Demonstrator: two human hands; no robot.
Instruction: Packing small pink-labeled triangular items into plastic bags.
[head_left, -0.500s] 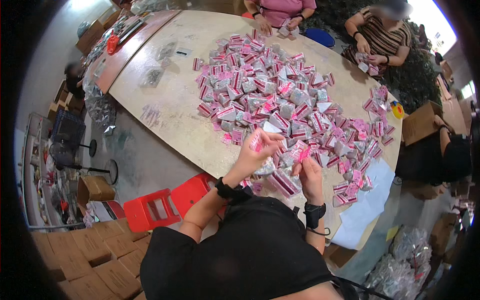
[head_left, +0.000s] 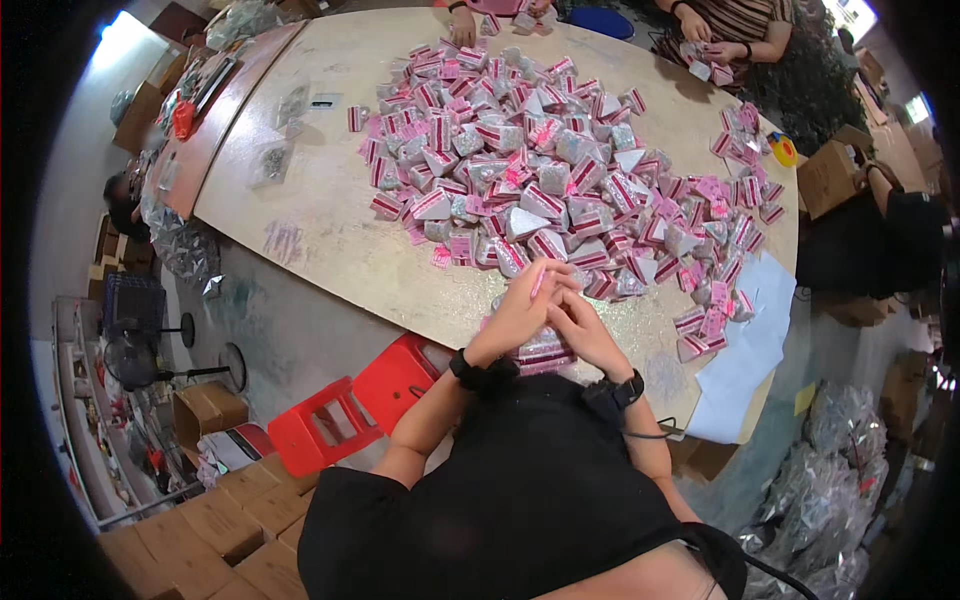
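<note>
Grip of the left hand [head_left: 520, 312] is closed on a pink piece [head_left: 538, 283], its edge showing between the fingers, above the near side of the bench [head_left: 340, 215]. The right hand [head_left: 588, 335] meets it, fingertips hidden, so whether that grip is apart or together I cannot tell. Striped packets [head_left: 545, 355] lie just below both hands; a heap of similar packets [head_left: 545, 175] spreads beyond.

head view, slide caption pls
Left hand and right hand close together beside heaped pink-striped, silvery, wedge-shaped packets on a broad pale table
</note>
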